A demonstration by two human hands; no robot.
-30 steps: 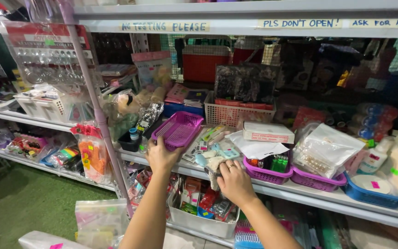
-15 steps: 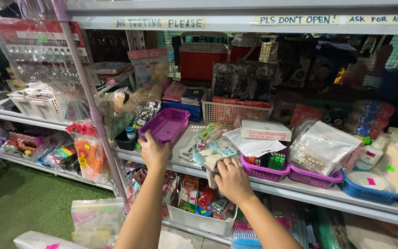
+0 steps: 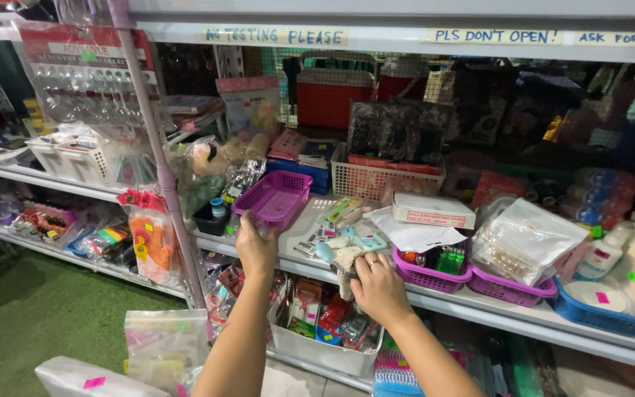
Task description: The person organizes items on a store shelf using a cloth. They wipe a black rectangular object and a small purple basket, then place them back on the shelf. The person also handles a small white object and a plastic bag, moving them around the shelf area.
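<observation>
My left hand [image 3: 256, 250] grips the near edge of an empty purple plastic basket [image 3: 273, 198] and holds it tilted above the white shelf [image 3: 472, 309]. My right hand [image 3: 378, 288] rests at the shelf's front edge, closed on a pale fuzzy item [image 3: 344, 263] among several small packaged goods [image 3: 339, 229]. Just right of that hand stands a purple basket [image 3: 429, 272] filled with small bottles.
A red-and-white mesh basket [image 3: 376, 176] and a red cooler [image 3: 332, 99] sit farther back. More purple and blue baskets [image 3: 597, 312] line the shelf to the right. A pink upright post [image 3: 157, 162] stands left of my arms. A white bin [image 3: 325, 351] sits below.
My left hand has drawn the purple basket slightly nearer and lower. My right hand stays at the shelf edge on the fuzzy item.
</observation>
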